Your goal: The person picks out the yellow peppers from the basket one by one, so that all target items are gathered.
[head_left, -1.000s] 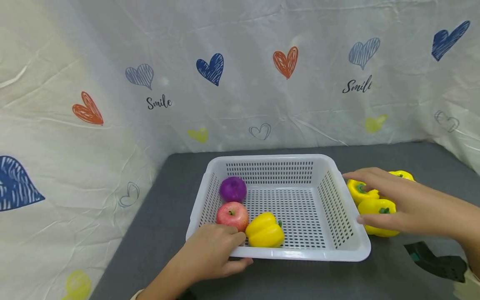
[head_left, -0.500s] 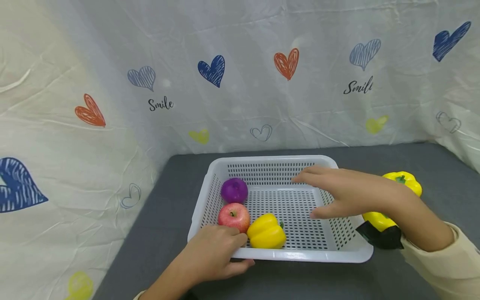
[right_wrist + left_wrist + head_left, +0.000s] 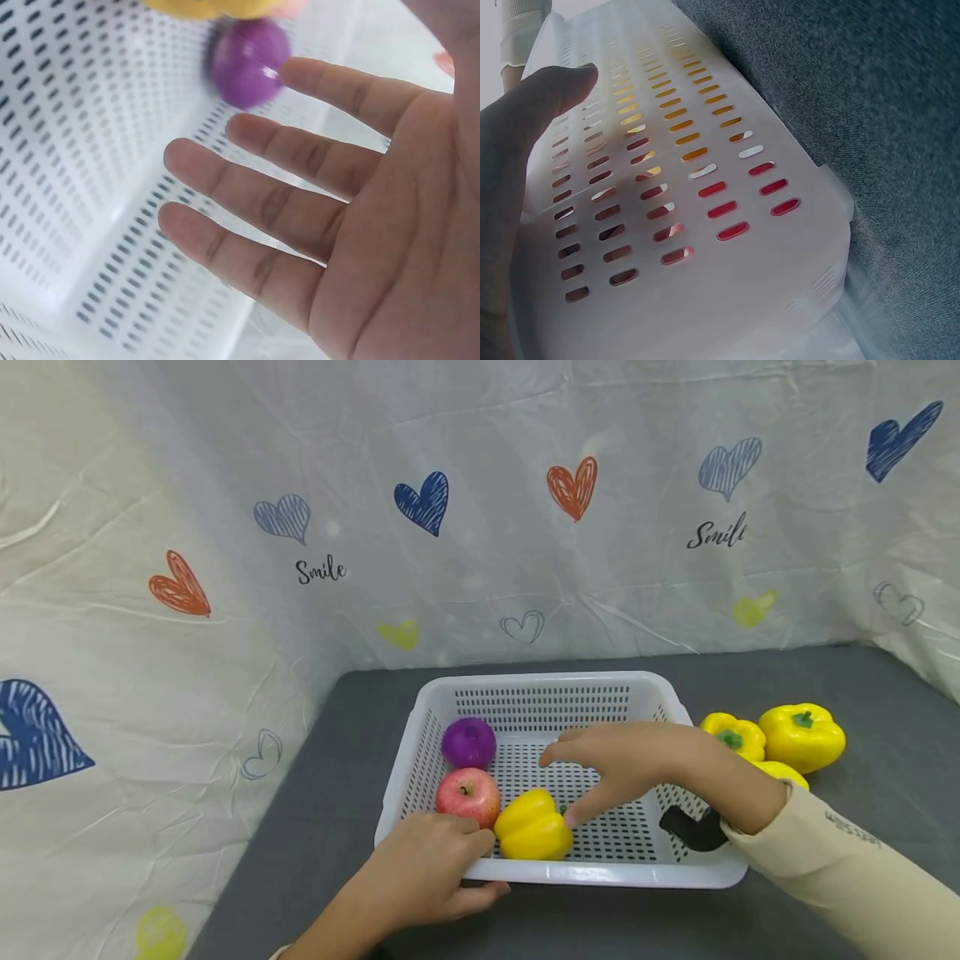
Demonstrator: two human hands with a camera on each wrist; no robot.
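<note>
Right hand [image 3: 626,764], fingers spread and empty, thumb touching the yellow plastic pepper [image 3: 532,835] at the white perforated basket's [image 3: 600,872] near edge; left hand [image 3: 427,872] grips that edge.

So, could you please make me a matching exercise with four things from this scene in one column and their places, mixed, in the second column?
Things:
1. purple ball
2. red apple
3. left hand
4. right hand

Places:
A. open, fingers spread, above the basket floor
B. on the near rim of the white basket, thumb outside
C. in the basket, beside the yellow pepper
D. in the basket, behind the apple, near the far left corner

Pairs: 1-D, 2-C, 3-B, 4-A
</note>
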